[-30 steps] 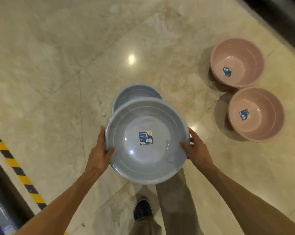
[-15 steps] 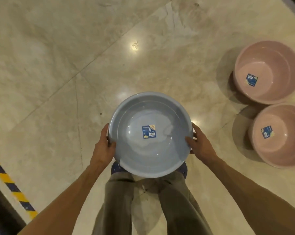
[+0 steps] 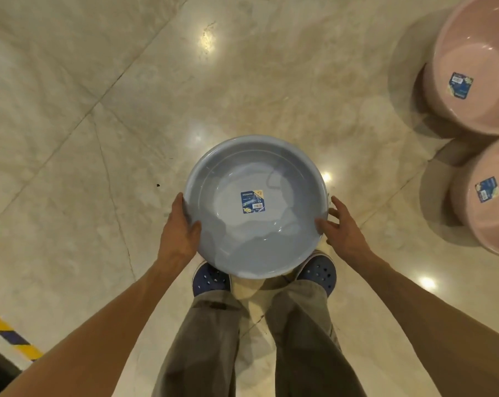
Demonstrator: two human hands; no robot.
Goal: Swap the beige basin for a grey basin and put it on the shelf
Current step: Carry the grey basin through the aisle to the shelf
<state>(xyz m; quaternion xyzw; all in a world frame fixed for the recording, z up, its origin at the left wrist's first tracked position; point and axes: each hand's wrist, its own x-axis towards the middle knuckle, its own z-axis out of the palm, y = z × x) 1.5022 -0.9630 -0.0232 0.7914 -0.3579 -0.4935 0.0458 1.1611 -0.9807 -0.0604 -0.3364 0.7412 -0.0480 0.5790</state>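
I hold the grey basin (image 3: 255,207) level in front of me, above the marble floor (image 3: 99,110) and over my own feet. My left hand (image 3: 181,230) grips its left rim: the thumb hooks over the edge onto the inner wall, and the fingers curl out of sight under the outside. My right hand (image 3: 341,230) is at the right rim with the thumb tip lying on the inner edge; its fingers (image 3: 335,203) look spread and only loosely bent behind the rim, and I cannot tell for sure whether they clasp the basin or merely steady it. The basin is open side up, with a blue sticker (image 3: 252,202) stuck flat on the middle of its bottom. Below its near edge my two blue clogs show, the left clog (image 3: 211,279) and the right clog (image 3: 318,272), with my brown trousers (image 3: 213,339) running down toward the near edge of the view. Well apart to the right, two pink basins sit on the floor just beside each other: the far pink basin (image 3: 477,67) is cut off by the top right corner, and the near pink basin (image 3: 489,202) is cut off by the right edge. Each carries a blue label inside. At the near left corner a yellow-and-black striped strip (image 3: 10,336) crosses the floor beside a dark edge.
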